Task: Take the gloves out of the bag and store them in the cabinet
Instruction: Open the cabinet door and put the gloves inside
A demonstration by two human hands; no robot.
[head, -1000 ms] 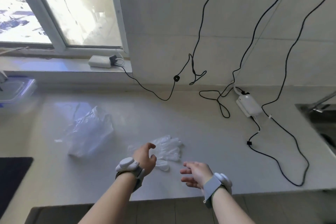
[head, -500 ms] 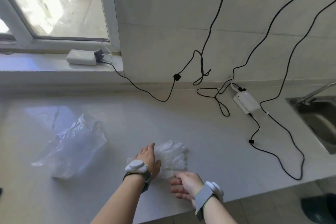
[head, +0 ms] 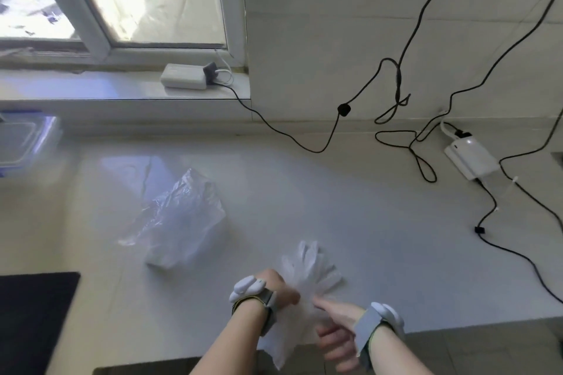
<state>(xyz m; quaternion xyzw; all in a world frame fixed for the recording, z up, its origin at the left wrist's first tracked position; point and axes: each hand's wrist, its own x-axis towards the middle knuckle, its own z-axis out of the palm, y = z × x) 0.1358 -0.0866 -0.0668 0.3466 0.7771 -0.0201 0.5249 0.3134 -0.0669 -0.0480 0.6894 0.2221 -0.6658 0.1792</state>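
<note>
The translucent white gloves (head: 313, 271) are bunched together at the near edge of the white counter, their fingers fanning away from me and their cuffs hanging past the edge. My left hand (head: 278, 289) grips the bunch at its middle. My right hand (head: 335, 332) holds the cuff end just below, thumb on top. The crumpled clear plastic bag (head: 182, 222) lies on the counter to the left of the gloves, apart from both hands. No cabinet is in view.
Black cables (head: 405, 143) trail across the back and right of the counter (head: 365, 222) to a white adapter (head: 470, 157). A white power bank (head: 184, 76) sits on the window sill. A clear lidded box (head: 18, 143) stands far left, a dark mat (head: 33, 313) near left.
Both hands closed on the gloves and gathered them toward the counter's near edge, lifting the bunch off the surface. My head has turned left. The bag has not moved.
</note>
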